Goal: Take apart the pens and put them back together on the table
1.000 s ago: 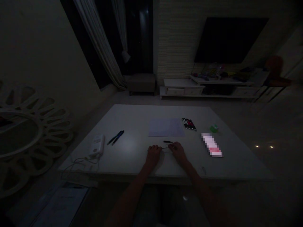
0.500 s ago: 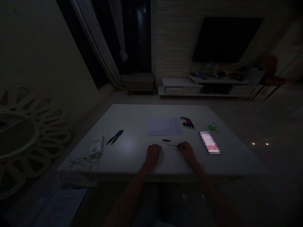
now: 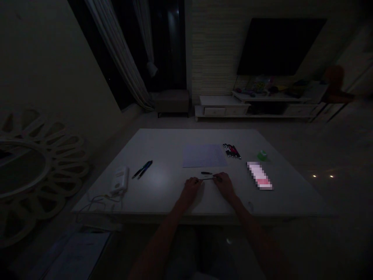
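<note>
hands (image 3: 223,184) closer, white table (image 3: 163,149), dim room (image 3: 215,46)

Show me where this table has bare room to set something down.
The table has bare room between the two pens and the paper, and nearer, between the white box and the left hand. It's crowded around the right hand, with the rod and black piece close by, and on the right, where the pen row, green object and phone cluster.
</note>
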A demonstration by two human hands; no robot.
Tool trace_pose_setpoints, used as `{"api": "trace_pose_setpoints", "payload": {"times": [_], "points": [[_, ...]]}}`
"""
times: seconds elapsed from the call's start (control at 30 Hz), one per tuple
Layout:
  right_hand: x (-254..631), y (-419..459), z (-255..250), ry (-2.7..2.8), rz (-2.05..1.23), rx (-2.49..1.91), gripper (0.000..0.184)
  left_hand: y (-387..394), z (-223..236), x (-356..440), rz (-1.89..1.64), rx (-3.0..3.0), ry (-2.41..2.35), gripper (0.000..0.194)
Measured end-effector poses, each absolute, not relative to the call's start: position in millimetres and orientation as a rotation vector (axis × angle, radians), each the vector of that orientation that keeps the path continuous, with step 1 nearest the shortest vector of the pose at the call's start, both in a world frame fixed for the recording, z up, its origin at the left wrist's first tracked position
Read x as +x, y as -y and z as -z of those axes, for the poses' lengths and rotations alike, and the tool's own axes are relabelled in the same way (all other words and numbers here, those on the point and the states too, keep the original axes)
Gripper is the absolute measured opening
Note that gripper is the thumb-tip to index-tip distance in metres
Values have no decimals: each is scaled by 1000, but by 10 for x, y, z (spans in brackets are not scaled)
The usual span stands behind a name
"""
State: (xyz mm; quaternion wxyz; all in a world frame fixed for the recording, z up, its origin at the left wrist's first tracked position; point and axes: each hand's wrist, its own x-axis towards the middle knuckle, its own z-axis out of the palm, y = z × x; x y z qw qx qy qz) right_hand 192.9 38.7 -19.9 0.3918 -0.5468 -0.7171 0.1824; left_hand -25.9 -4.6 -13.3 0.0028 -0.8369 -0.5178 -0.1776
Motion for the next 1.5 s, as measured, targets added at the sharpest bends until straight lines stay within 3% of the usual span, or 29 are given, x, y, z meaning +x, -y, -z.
{"api": "trace_pose_setpoints", "payload": {"times": [0.13,0.37,0.63,0.8,1.23,1.5], "points": [[2013,-281,214,1868,-377,-1429,24,16,160,-254,619,-2630,1608,48],[2470,59,290,2083,-155,-1475,32,82,85,-455,759,-2387,1760,35],[3025,331,485,2398,107,-1592,35,527,91,-1583,383,-2091,2116,43],[2992,351,516,2432,262,-1664,39,651,96,-1601,285,-1981,2215,49],[2940,332,476,2240,95,-1718,41,633,103,-1598,402,-1983,2204,44],[2237,60,321,2013,-170,-1539,27,378,76,-912,847,-2222,1909,30]]}}
